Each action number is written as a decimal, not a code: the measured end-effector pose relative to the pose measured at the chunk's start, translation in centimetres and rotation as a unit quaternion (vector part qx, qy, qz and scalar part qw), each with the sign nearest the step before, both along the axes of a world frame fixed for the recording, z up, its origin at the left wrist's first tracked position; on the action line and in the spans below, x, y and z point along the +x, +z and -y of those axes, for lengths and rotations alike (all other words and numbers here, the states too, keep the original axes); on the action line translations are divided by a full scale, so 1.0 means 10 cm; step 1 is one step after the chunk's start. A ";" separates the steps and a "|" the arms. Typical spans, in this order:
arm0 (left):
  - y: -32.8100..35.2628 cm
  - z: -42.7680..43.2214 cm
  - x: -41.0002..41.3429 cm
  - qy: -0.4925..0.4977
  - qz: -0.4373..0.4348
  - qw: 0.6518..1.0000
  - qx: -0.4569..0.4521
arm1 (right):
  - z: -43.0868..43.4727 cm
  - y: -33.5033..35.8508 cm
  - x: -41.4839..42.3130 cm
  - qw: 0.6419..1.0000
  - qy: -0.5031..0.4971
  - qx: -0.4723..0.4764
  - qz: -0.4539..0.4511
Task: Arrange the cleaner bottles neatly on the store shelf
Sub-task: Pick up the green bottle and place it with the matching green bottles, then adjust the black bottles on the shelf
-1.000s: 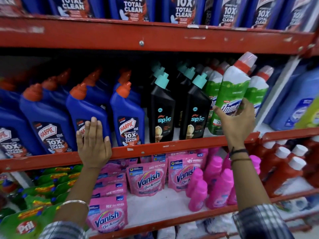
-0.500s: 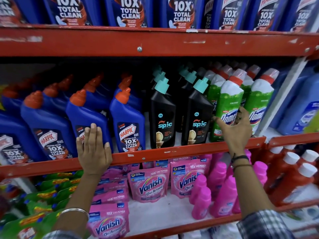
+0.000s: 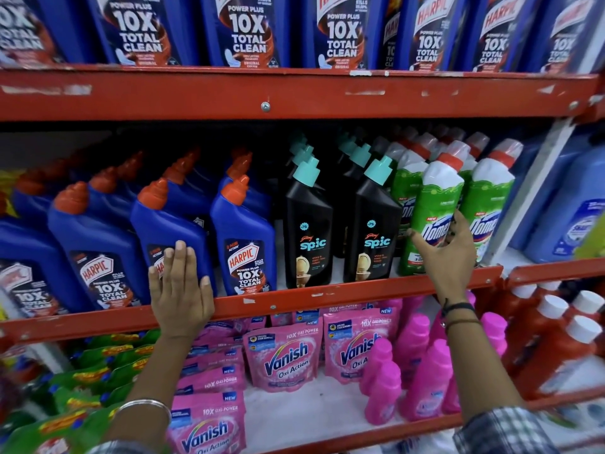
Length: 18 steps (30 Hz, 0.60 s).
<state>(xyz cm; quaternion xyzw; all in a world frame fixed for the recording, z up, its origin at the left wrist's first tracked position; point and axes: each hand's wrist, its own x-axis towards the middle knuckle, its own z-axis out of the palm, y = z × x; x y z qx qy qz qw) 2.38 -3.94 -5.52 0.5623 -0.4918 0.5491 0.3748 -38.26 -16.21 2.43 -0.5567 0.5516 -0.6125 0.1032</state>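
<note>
On the middle red shelf (image 3: 327, 294) stand rows of blue Harpic bottles (image 3: 242, 231) with orange caps, black Spic bottles (image 3: 307, 231) with teal caps, and green Domex bottles (image 3: 487, 198) with red-and-white tops. My right hand (image 3: 448, 250) wraps around the lower part of the front green Domex bottle (image 3: 438, 194), which stands upright at the shelf's front edge, thumb on its left and fingers on its right. My left hand (image 3: 180, 290) lies flat, fingers together, against the front of a blue Harpic bottle (image 3: 170, 221) and the shelf lip.
Large Harpic bottles (image 3: 242, 31) fill the shelf above. Below are pink Vanish pouches (image 3: 284, 355), pink bottles (image 3: 429, 371), red bottles with white caps (image 3: 556, 339) and green pouches (image 3: 91, 378). Pale blue bottles (image 3: 569, 217) stand past a white upright on the right.
The green Domex bottle, raised and tilted a second ago, has come down and now stands upright in the front row with my right hand still around it. My left hand has stayed put.
</note>
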 end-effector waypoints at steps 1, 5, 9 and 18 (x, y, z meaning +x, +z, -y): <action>0.00 0.00 0.00 0.001 0.000 1.000 0.000 | 0.05 -0.03 -0.02 1.000 0.001 0.004 -0.005; 0.00 -0.01 0.00 0.012 -0.002 1.000 0.003 | 0.06 -0.06 -0.04 0.999 -0.004 0.018 -0.029; 0.00 -0.05 -0.03 0.009 -0.013 1.000 0.024 | -0.18 0.02 0.09 0.999 -0.016 -0.002 -0.044; 0.71 -0.21 -0.39 -0.142 -0.078 0.987 0.006 | -0.80 0.63 0.92 0.959 0.203 -0.193 0.040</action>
